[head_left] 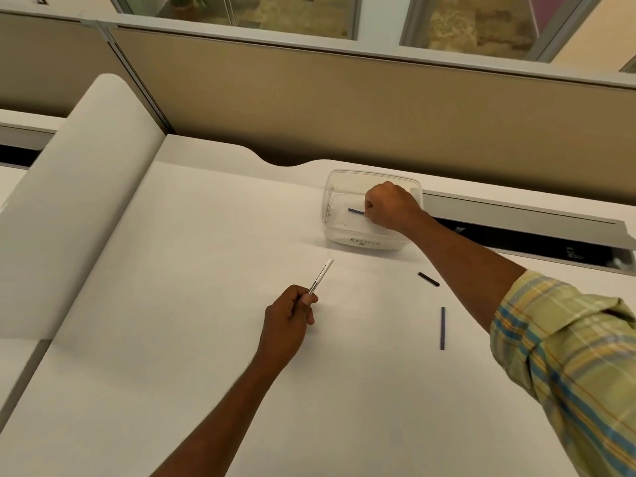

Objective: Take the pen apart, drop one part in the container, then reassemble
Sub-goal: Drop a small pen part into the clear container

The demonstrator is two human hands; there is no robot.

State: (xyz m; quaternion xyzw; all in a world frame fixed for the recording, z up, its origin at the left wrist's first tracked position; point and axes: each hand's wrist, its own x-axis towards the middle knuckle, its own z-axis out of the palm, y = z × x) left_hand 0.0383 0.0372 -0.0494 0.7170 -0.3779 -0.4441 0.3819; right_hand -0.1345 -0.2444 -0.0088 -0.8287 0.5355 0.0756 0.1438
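Observation:
My left hand grips the lower end of the white pen barrel, which points up and to the right over the white paper. My right hand reaches into the clear plastic container at the back and pinches a thin dark blue pen part inside it. A short black pen piece lies on the paper in front of the container. Nearer to me a long thin blue rod lies on the paper beside my right forearm.
A big roll of white paper runs along the left side of the desk and its sheet covers the work surface. A tan partition wall stands behind the desk. A dark cable slot opens at the right, behind the container.

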